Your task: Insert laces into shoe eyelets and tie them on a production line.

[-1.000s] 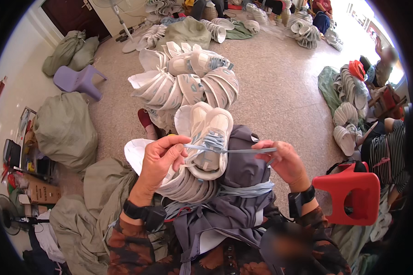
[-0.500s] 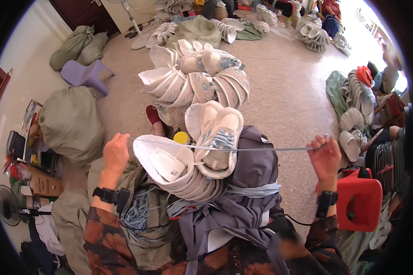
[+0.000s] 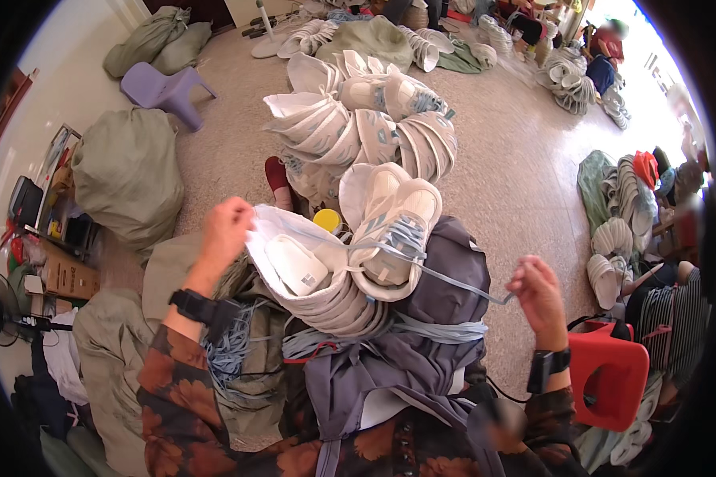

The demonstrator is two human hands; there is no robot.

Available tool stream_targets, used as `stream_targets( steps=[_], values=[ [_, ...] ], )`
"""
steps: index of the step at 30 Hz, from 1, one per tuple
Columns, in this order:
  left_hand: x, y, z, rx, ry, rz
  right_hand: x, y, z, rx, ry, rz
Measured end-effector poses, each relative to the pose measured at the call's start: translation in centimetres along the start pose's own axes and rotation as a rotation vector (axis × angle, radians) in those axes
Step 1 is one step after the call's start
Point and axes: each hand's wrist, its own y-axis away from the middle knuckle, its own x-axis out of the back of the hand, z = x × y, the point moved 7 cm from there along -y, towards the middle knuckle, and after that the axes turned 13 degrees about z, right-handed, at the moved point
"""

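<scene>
One shoe [image 3: 399,234] in the head view lay between a bunched left hand [image 3: 227,226] and a half-curled right hand [image 3: 537,288] — whether either pinched the lace [image 3: 457,281] could not be told. Lacing seemed in hand, likely needing a firm hold next. An upper [image 3: 268,226] alongside held a pad [image 3: 298,266]; a sack [image 3: 127,175] hid its contents.

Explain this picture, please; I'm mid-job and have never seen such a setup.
No machine here: a person's bare left hand and right hand, seen by a wide fisheye camera on their head, so straight edges bend. A flat pale-blue lace runs from a beige-and-white laced shoe upper toward the right hand; I can't tell if either hand grips it. Beside that upper is a nested stack of similar beige uppers, near dark-grey cloth over the lap. Another beige stack stands beyond.
</scene>
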Motion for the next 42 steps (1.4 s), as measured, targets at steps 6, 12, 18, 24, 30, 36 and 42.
stream_targets(
  steps=[6,12,18,24,30,36,42],
  values=[
    [-10.1,7.0,5.3,-0.094,0.344,-0.256,-12.0,0.7,4.9,-0.157,0.224,-0.29],
    [-12.8,8.2,6.1,0.237,0.794,-0.539,-17.5,0.4,8.8,-0.122,0.402,-0.477],
    [-14.5,8.7,5.4,0.403,0.916,-0.53,-19.2,-0.2,8.6,-0.117,0.361,-0.502],
    [-14.3,8.2,6.0,0.169,0.759,-0.444,-18.6,-0.9,7.7,-0.041,0.247,-0.401],
    [-15.3,7.9,6.8,0.193,0.874,-0.489,-16.2,-0.7,7.3,-0.017,0.419,-0.388],
    [-15.5,7.9,7.5,0.058,0.731,-0.466,-14.3,-0.5,8.0,0.085,0.673,-0.311],
    [-14.4,8.0,9.8,-0.292,0.477,-0.253,-12.0,-1.2,8.2,0.137,0.694,-0.209]
  ],
)
